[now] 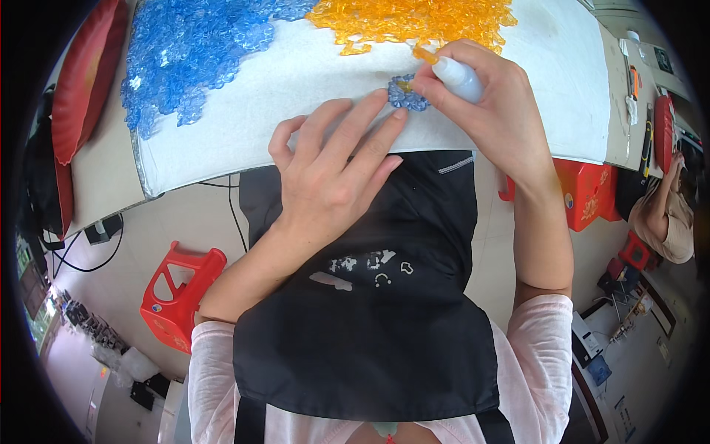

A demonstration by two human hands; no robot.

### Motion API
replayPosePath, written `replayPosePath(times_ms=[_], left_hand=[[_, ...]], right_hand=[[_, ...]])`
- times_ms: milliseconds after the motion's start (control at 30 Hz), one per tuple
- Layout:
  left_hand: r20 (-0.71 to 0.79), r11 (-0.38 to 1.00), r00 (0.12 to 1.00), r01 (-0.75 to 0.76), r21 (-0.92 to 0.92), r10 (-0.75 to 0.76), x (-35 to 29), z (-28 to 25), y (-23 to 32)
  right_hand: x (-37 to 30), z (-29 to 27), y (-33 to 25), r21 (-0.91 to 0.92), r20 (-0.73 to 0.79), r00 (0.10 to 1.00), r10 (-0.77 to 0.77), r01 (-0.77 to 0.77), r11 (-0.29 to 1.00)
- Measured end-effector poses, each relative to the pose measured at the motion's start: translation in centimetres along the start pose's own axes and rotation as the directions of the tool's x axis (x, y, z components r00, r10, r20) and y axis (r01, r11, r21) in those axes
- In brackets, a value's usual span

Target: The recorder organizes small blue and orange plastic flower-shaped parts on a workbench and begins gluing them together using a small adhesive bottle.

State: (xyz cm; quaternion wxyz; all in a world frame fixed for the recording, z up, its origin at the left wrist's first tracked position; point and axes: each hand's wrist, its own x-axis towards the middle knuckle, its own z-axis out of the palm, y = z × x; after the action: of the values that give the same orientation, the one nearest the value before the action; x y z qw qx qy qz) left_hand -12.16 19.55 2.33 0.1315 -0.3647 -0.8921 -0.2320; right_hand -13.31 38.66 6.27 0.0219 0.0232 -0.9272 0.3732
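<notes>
My right hand [503, 111] is closed round a small white squeeze bottle [460, 80], tilted over the white sheet [274, 103]. An orange piece [424, 55] shows at the bottle's narrow end; whether it belongs to the bottle I cannot tell. Just below and left of it lies a small flower-like cluster of clear blue beads [418, 103] with a yellowish middle, partly hidden by my right fingers. My left hand [322, 170] is spread palm down, its index and middle fingertips touching the cluster's near left edge.
A large heap of clear blue pieces [196, 55] covers the sheet's left part, with an orange heap [414, 22] beyond my hands. Red scalloped trays [89, 74] stand at the far left. Red stools [181, 292] are below the table, and another person [669, 214] sits at the right.
</notes>
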Motion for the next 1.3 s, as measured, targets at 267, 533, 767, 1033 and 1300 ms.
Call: replayPosePath(times_ms=[267, 533, 767, 1033, 1300], left_hand=[[-0.009, 0.999, 1.000, 0.024, -0.022, -0.024, 0.1, 0.2, 0.2], [-0.008, 0.999, 0.999, 0.039, -0.031, -0.039, 0.3, 0.1, 0.1], [-0.015, 0.998, 0.999, 0.041, -0.049, -0.041, 0.2, 0.3, 0.2], [-0.045, 0.982, 0.994, 0.089, -0.169, -0.098, 0.4, -0.1, -0.5], [0.064, 0.960, 0.981, 0.192, -0.206, -0.183, 3.6, -0.5, -0.9]], right_hand=[[0.6, 0.2, -0.5, -0.099, 0.018, 0.999, -0.027, 0.028, 0.995], [1.0, 0.3, -0.5, -0.074, 0.044, 0.999, -0.012, 0.015, 0.997], [1.0, 0.1, -0.5, -0.066, 0.060, 0.998, -0.008, 0.012, 0.998], [-1.0, -0.5, 0.3, -0.016, -0.083, 0.987, -0.139, 0.139, 0.990], [-2.6, 0.7, -0.4, -0.088, -0.135, 0.984, -0.114, 0.103, 0.991]])
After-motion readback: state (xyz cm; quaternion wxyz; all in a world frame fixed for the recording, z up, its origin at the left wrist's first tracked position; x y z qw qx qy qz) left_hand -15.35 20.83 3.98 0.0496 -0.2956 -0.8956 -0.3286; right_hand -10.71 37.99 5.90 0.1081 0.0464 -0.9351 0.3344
